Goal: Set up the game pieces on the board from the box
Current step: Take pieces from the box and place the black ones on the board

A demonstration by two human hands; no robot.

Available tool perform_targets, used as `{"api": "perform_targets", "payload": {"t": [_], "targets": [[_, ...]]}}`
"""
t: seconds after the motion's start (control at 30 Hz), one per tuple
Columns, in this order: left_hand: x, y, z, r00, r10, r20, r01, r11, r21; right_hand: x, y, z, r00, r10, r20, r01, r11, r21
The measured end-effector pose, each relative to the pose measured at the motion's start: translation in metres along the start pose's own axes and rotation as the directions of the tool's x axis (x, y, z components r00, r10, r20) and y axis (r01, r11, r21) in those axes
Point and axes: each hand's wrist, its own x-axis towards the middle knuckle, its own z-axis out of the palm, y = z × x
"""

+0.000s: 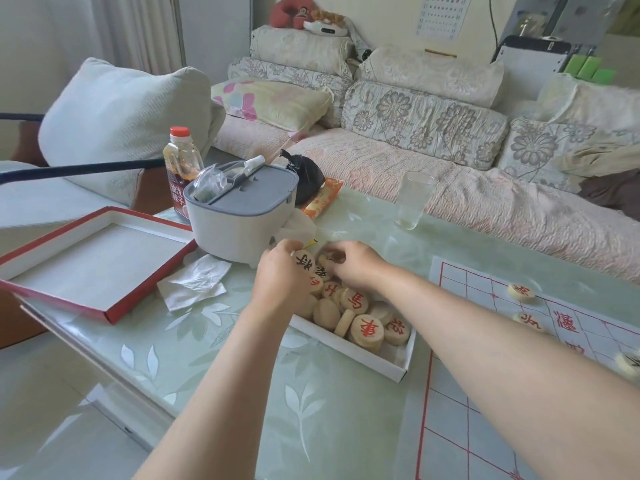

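At the far left end of the box [349, 337], several wooden pieces [367, 329] are gripped in the curled left hand [282, 271]. Just to its right, the right hand [353, 266] is bent over one piece; whether it is pinched cannot be told. One piece at a time is best lifted, face up. Farther right, three pieces are counted on the board [485, 375].

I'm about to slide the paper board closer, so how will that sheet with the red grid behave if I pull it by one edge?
The paper board looks thin and floppy, so it would probably bend rather than move as a stiff sheet. On the glossy table it should slide easily. The pieces on it would likely shift or topple off their points.
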Motion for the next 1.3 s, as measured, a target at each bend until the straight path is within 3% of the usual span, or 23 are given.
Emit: {"api": "perform_targets", "payload": {"t": [0.27, 0.43, 0.8, 0.97, 1.3], "targets": [[-0.003, 0.006, 0.0, 1.0, 0.024, -0.006, -0.024, 1.0, 0.004, -0.015, -0.004, -0.013, 0.993, -0.079, -0.091, 0.085, 0.995, 0.057], [-0.02, 0.031, 0.012, 0.991, 0.133, -0.009, -0.133, 0.991, -0.024, -0.044, 0.009, -0.045, 0.985, -0.092, -0.148, 0.101, 0.993, 0.054], [-0.086, 0.098, 0.083, 0.916, 0.331, 0.227, -0.345, 0.938, 0.023, -0.164, 0.116, -0.134, 0.962, 0.156, -0.223, -0.158, 0.987, 0.009], [-0.1, 0.109, 0.106, 0.89, 0.336, 0.309, -0.364, 0.931, 0.037, -0.193, 0.144, -0.148, 0.954, 0.229, -0.196, -0.242, 0.969, -0.046], [-0.16, 0.144, 0.179, 0.77, 0.378, 0.513, -0.422, 0.906, -0.034, -0.286, 0.206, -0.161, 0.874, 0.385, -0.297, -0.366, 0.923, 0.118]]}}
